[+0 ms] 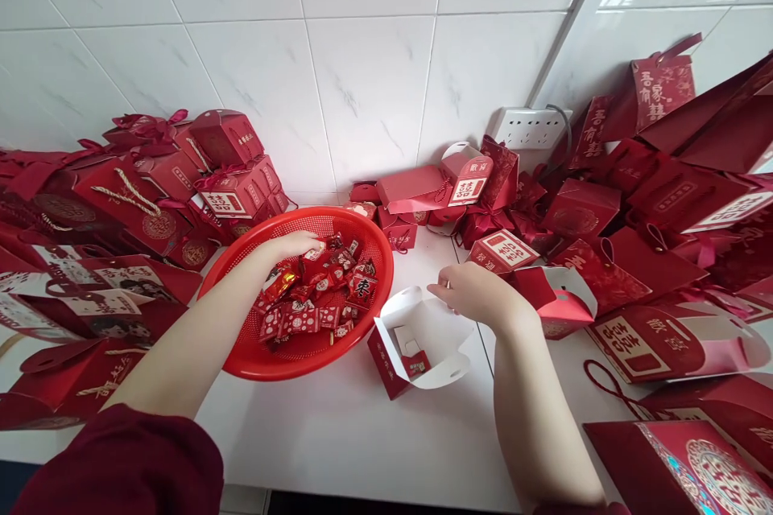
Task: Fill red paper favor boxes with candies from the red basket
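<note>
A round red plastic basket (266,366) holds many small red wrapped sweets (302,319). Over its far side is my left hand (299,245), fingers closed at a small wrapped piece with white and red on it. Just right of the basket stands an open red box with a white inside (390,366), its flaps up and a red and white packet (415,362) at its bottom. My right hand (462,287) is at the box's far right flap, fingers curled together against the edge.
Red gift boxes (157,217) are piled on the left, and more boxes (583,209) fill the right side. A few small boxes (414,189) stand along the tiled wall (368,80). A white power strip (531,129) leans behind them on the white table (362,451).
</note>
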`<state>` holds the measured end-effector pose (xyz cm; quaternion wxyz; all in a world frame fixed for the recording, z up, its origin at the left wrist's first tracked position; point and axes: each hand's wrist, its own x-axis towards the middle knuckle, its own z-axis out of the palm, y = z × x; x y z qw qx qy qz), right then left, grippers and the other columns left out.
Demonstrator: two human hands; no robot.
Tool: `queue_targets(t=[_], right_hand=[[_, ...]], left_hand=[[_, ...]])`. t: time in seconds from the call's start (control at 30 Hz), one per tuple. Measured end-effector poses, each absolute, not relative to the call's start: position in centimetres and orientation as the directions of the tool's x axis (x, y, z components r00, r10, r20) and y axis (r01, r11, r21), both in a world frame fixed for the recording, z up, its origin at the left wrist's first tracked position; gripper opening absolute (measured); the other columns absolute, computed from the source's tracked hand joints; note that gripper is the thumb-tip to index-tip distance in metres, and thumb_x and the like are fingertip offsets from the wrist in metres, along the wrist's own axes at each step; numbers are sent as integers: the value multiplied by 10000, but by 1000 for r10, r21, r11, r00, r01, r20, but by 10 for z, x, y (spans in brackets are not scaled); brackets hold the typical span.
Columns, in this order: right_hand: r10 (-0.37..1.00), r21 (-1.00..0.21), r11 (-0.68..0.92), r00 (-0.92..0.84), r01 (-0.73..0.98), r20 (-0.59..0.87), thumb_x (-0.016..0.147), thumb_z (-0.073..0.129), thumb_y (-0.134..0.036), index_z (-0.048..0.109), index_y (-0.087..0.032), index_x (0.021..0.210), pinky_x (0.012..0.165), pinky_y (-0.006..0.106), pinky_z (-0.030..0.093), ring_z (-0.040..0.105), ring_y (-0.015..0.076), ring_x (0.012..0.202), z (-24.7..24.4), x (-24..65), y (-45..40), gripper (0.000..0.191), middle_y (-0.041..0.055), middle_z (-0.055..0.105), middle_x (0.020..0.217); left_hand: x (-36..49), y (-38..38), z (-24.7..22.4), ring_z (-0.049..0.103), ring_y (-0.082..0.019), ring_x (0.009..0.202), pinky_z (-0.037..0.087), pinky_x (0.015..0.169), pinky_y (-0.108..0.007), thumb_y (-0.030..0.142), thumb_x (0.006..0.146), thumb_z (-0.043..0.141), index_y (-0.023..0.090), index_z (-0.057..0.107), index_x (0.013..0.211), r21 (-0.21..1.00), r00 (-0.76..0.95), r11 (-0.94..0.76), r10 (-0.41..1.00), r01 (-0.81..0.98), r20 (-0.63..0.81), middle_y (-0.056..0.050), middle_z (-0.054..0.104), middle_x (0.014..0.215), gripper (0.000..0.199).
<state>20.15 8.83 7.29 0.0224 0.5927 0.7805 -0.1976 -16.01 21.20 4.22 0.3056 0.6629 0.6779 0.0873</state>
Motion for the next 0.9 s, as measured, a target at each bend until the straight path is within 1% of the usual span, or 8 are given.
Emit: queue_targets(t=[0.1, 0.2, 0.27, 0.37, 0.5, 0.6, 0.7, 0.9], right_hand=[[922, -309, 206, -289, 929, -255, 973, 465, -331, 722, -156, 871, 599, 295, 396, 667, 233, 765, 72, 203, 88, 328, 131, 738, 865], [928, -326, 189, -278, 926, -250, 971, 474, -342, 716, -162, 980, 616, 292, 404, 675, 244, 849, 71, 204, 87, 302, 127, 747, 939], [929, -332, 186, -276, 925, -248, 971, 478, -348, 709, -163, 1035, 643, 295, 414, 675, 255, 906, 70, 204, 88, 302, 130, 749, 991], [928, -337, 186, -277, 923, -248, 972, 482, -348, 704, -160, 1084, 689, 308, 426, 674, 270, 955, 71, 203, 88, 312, 137, 748, 1037], [929, -345, 186, -279, 920, -244, 975, 486, -351, 699, -157, 1120, 735, 321, 436, 667, 293, 1024, 72, 203, 87, 323, 146, 744, 1086], [930, -358, 189, -283, 914, -233, 984, 482, -347, 687, -162, 1147, 749, 316, 443, 665, 282, 1041, 74, 203, 86, 321, 139, 739, 1125], [938, -394, 211, -299, 895, -175, 989, 499, -340, 693, -171, 1119, 758, 303, 442, 679, 255, 991, 76, 201, 85, 288, 123, 747, 1096], [922, -517, 331, -387, 789, -1, 985, 535, -307, 706, -201, 946, 675, 261, 410, 665, 188, 800, 90, 192, 75, 206, 42, 755, 882]], left_hand=[[-154, 206, 54, 690, -276, 775, 571, 705, -363, 391, 676, 596, 174, 647, 753, 677, 85, 157, 947, 719, -310, -74, 723, 749, 236], [-149, 199, 68, 728, -291, 878, 607, 741, -380, 418, 713, 569, 140, 653, 914, 793, 131, 193, 937, 578, -324, -136, 760, 913, 353], [-146, 194, 77, 736, -281, 947, 614, 763, -358, 415, 746, 600, 129, 655, 994, 852, 200, 232, 912, 468, -359, -163, 758, 1046, 383], [-141, 183, 87, 742, -253, 987, 602, 772, -284, 370, 778, 727, 120, 669, 1075, 894, 312, 294, 861, 339, -402, -190, 739, 1147, 392], [-128, 166, 101, 730, -284, 1074, 602, 802, -283, 390, 788, 792, 170, 659, 1239, 860, 428, 327, 763, 392, -485, -198, 676, 1310, 519], [-116, 154, 113, 717, -307, 1107, 611, 776, -296, 432, 777, 796, 220, 659, 1271, 833, 490, 300, 696, 466, -525, -173, 641, 1375, 555], [-102, 142, 124, 726, -301, 1082, 613, 769, -306, 474, 794, 771, 245, 683, 1245, 825, 534, 259, 658, 502, -531, -152, 670, 1339, 513], [-81, 125, 144, 759, -284, 958, 617, 740, -320, 519, 828, 730, 230, 733, 1182, 840, 581, 175, 649, 514, -491, -157, 749, 1173, 457]])
